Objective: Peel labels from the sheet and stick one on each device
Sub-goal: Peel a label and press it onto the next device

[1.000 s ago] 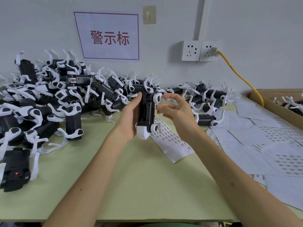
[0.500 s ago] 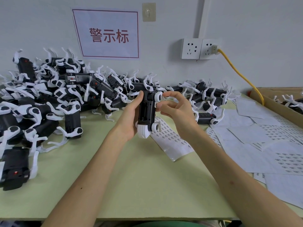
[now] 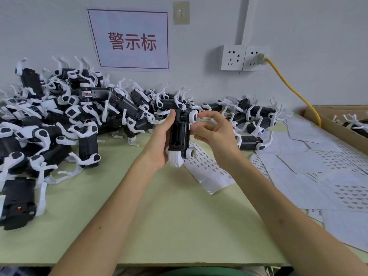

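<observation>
My left hand (image 3: pixel 162 140) grips a black device (image 3: pixel 179 135) with white wheels and a white end, held upright above the green table. My right hand (image 3: pixel 216 134) is at the device's upper right side with fingers curled. Its thumb and fingertips pinch a small white label (image 3: pixel 190 126) against the black body. The label sheet (image 3: pixel 209 170), printed with rows of small labels, lies on the table just below and right of the device.
A big heap of black-and-white devices (image 3: pixel 59 124) fills the table's left and back. More devices (image 3: pixel 253 116) lie behind my right hand. Loose sheets (image 3: pixel 318 168) cover the right side. A cardboard box (image 3: pixel 338 126) stands far right under a yellow cable (image 3: pixel 294 92).
My right hand has closed in from a small gap to the device's right side, bringing the label against it. My left hand keeps the device in the same place.
</observation>
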